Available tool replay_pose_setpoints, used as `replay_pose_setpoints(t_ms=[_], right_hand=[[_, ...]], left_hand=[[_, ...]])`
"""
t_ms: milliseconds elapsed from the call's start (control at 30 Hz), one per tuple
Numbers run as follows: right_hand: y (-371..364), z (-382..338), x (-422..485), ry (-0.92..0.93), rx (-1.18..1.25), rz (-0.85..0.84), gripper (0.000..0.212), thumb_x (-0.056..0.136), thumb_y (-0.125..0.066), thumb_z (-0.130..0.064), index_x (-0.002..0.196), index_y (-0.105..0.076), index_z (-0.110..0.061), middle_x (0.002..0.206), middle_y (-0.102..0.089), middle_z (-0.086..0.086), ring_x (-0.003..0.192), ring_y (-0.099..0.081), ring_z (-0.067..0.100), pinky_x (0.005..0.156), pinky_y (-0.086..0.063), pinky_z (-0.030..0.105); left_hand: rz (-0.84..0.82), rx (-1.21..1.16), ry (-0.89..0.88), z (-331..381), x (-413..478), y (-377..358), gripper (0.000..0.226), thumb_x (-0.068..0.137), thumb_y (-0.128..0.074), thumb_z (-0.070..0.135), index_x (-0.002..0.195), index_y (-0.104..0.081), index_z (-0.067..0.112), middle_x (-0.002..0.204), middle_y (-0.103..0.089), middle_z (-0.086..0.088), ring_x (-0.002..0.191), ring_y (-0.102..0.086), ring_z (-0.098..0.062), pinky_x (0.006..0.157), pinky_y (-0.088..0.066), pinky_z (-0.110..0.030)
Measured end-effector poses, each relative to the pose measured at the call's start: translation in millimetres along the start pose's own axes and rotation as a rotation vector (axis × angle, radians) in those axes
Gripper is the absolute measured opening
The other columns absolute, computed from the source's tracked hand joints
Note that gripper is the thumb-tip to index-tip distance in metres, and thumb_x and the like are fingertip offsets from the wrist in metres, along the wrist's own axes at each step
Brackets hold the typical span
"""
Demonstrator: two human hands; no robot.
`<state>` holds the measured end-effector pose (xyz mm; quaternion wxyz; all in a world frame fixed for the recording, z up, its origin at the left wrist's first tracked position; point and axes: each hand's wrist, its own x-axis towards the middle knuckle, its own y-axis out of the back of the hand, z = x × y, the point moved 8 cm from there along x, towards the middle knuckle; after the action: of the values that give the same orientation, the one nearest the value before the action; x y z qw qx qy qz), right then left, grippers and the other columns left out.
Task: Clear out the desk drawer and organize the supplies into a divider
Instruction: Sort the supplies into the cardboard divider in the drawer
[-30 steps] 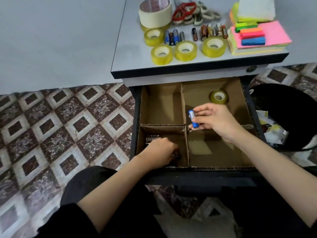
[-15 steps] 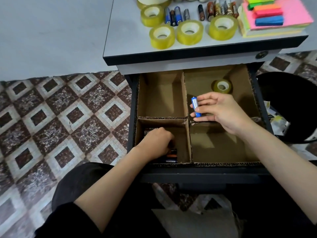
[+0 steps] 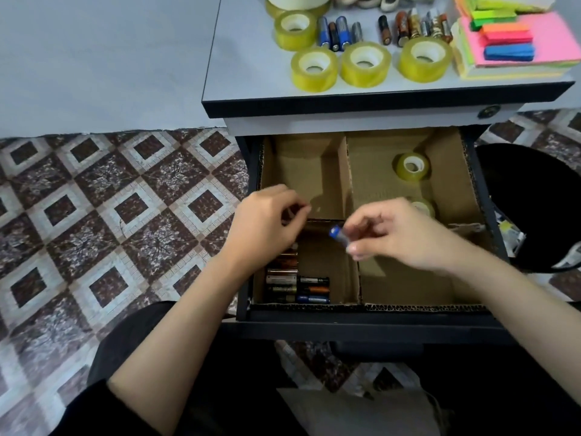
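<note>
A cardboard divider (image 3: 348, 171) fills the open drawer (image 3: 361, 322). My right hand (image 3: 396, 234) pinches a blue battery (image 3: 338, 233) over the wall between the near compartments. My left hand (image 3: 270, 220) hovers above the near-left compartment with fingers loosely curled and nothing visible in them. Several batteries (image 3: 297, 286) lie stacked in that compartment. One yellow tape roll (image 3: 411, 166) sits in the far-right compartment; a second roll (image 3: 423, 207) shows partly behind my right hand.
On the desk top (image 3: 245, 67) lie several yellow tape rolls (image 3: 364, 64), loose batteries (image 3: 339, 33), more batteries (image 3: 415, 26) and stacked sticky notes (image 3: 515, 48). A black bin (image 3: 531, 209) stands right of the drawer. Patterned floor tiles lie at left.
My left hand rose out of the near-left compartment, uncovering the stacked batteries. My right hand carried the blue battery leftward and nearer, toward that compartment. The camera tilted down.
</note>
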<state>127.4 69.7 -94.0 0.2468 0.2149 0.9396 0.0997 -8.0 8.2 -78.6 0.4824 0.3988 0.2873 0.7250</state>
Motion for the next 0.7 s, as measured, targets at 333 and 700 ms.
replay_pose_setpoints(t_ms=[333,700], right_hand=[[-75.3,-10.2,28.2,0.153,-1.038,-0.030,0.021,0.089,-0.051,-0.008,0.108,-0.059,-0.010,0.109,-0.061,0.008,0.102,-0.058,0.028,0.074,-0.041,0.031],[-85.9,17.0,54.5,-0.071,-0.984,-0.128,0.037,0.086,-0.043,0.008,0.060,-0.030,-0.015,0.077,-0.050,0.007,0.100,-0.059,0.034,0.067,-0.033,0.028]], left_hand=[[-0.090,0.354,0.176,-37.6,6.1,-17.7,0.037,0.084,-0.059,0.032,0.110,-0.067,0.006,0.132,-0.051,-0.019,0.120,-0.046,-0.036,0.098,-0.038,-0.048],[-0.024,0.360,0.136,-36.7,5.1,-20.6,0.026,0.077,-0.057,0.029,0.087,-0.073,0.011,0.113,-0.064,-0.014,0.104,-0.058,-0.034,0.091,-0.043,-0.049]])
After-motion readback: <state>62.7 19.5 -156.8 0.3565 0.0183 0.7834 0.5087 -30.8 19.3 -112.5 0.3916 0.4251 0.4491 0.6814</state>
